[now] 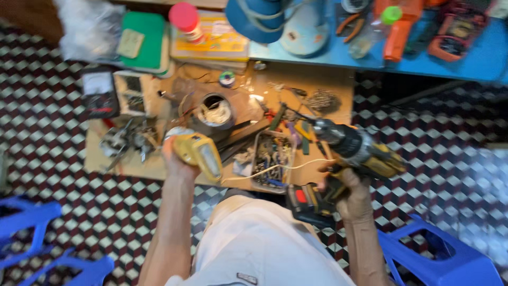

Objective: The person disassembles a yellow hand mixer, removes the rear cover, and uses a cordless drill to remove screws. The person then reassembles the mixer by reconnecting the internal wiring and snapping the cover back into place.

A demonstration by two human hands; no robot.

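**Both hands loaded, nothing yet applied to the bench**

The left hand is closed around a yellow handheld device with a pale face panel, lifted clear of the wooden board. A thin white lead runs from its lower end toward 3 o'clock. The picture is too blurred to say whether it is a meter or a small lamp.

The right hand is wrapped tight on the grip of a yellow-and-black cordless drill, with the battery pack at the base. The chuck points toward 10 o'clock over the clutter and touches nothing that can be made out.

Judged from how things lie, the work looks to be in its early or middle stretch: both tools are in hand, but neither meets a workpiece, and no fastened or finished part shows. The drill's tip hangs above a clear plastic tray of small parts, which sits between the two hands.

From the tray:
- at 11 o'clock, a round tin with pale contents
- at 10 o'clock, a heap of metal pieces
- further toward 10 o'clock, a dark analogue meter
- at 1 o'clock, a tangle of wire

Blue plastic stools stand at the lower corners on the chequered floor, and a blue table of tools runs along the top edge at 1 o'clock
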